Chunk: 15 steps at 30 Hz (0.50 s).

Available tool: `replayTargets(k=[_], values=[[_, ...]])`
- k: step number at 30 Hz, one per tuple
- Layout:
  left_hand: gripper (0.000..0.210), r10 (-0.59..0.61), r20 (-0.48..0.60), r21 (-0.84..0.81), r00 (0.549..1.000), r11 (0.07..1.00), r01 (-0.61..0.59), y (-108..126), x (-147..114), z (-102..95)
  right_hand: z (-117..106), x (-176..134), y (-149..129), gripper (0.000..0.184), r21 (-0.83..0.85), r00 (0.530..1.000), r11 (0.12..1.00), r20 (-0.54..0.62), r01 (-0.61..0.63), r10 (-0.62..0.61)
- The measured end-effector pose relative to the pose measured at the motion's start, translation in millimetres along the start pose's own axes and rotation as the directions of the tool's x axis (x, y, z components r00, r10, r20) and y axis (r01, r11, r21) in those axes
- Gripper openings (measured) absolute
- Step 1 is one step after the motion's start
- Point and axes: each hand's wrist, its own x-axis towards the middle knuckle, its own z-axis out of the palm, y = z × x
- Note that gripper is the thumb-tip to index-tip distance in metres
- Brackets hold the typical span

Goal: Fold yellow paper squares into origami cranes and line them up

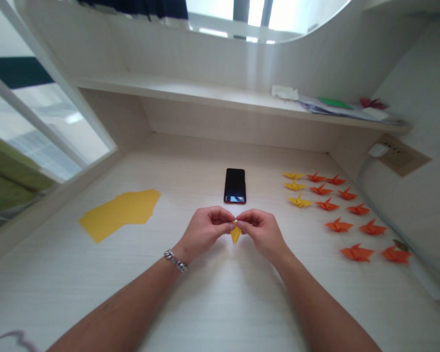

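Head view: yellow folded paper (235, 234) mostly hidden between left hand (204, 229), right hand (262, 230).

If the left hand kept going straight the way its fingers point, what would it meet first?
The left hand points rightward at the right hand. It would first meet the yellow folded paper pinched between both, then probably the right hand's fingertips.
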Motion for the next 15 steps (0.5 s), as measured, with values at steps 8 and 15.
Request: replayTargets(k=[8,15], values=[[0.015,0.023,-0.081,-0.009,0.996,1.0,-0.024,4.2,-2.4,2.1,2.5,-1.0,0.0,0.018,0.039,1.0,0.999,0.012,0.029,-0.029],[0.022,0.046,-0.09,-0.046,0.995,0.998,-0.051,-0.1,-1.5,4.5,1.9,-2.5,-3.7,0.019,-0.102,1.0,0.995,-0.008,0.006,-0.007]])
